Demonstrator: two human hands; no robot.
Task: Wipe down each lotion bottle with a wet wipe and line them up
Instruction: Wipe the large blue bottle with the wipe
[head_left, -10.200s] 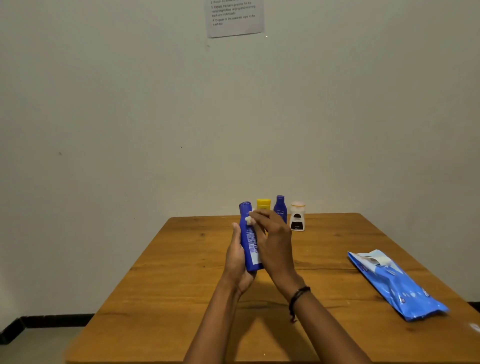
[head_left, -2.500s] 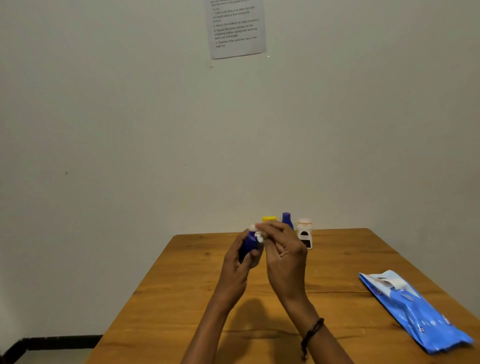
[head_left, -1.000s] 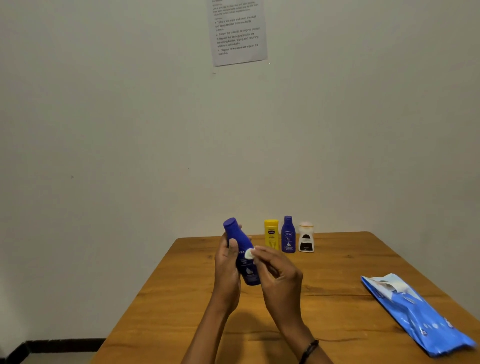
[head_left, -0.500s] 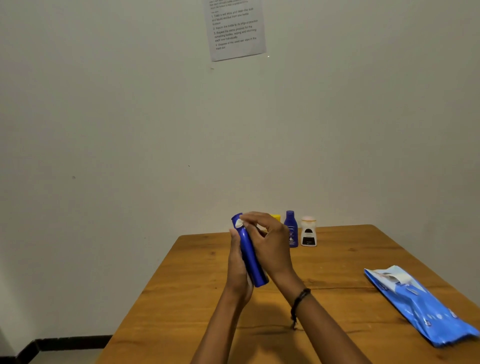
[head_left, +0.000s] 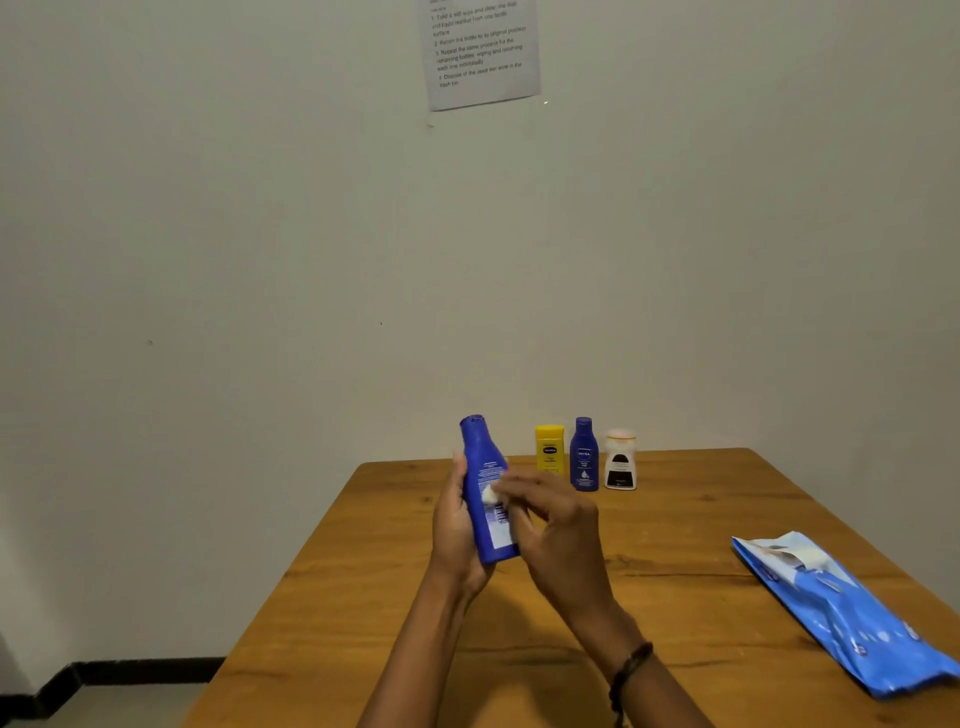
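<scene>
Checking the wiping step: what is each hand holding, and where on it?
Left hand grips the blue bottle around its lower body; right hand pinches a white wipe in its fingertips.

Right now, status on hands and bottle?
Left hand grips big blue bottle, raised off table. Right hand pinches wet wipe against its label. Row of three bottles behind, untouched.

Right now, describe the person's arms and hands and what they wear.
The left hand and right hand are ungloved, with no rings showing. No sleeves show on either forearm. A dark bracelet circles the right wrist; the left wrist wears nothing.
</scene>
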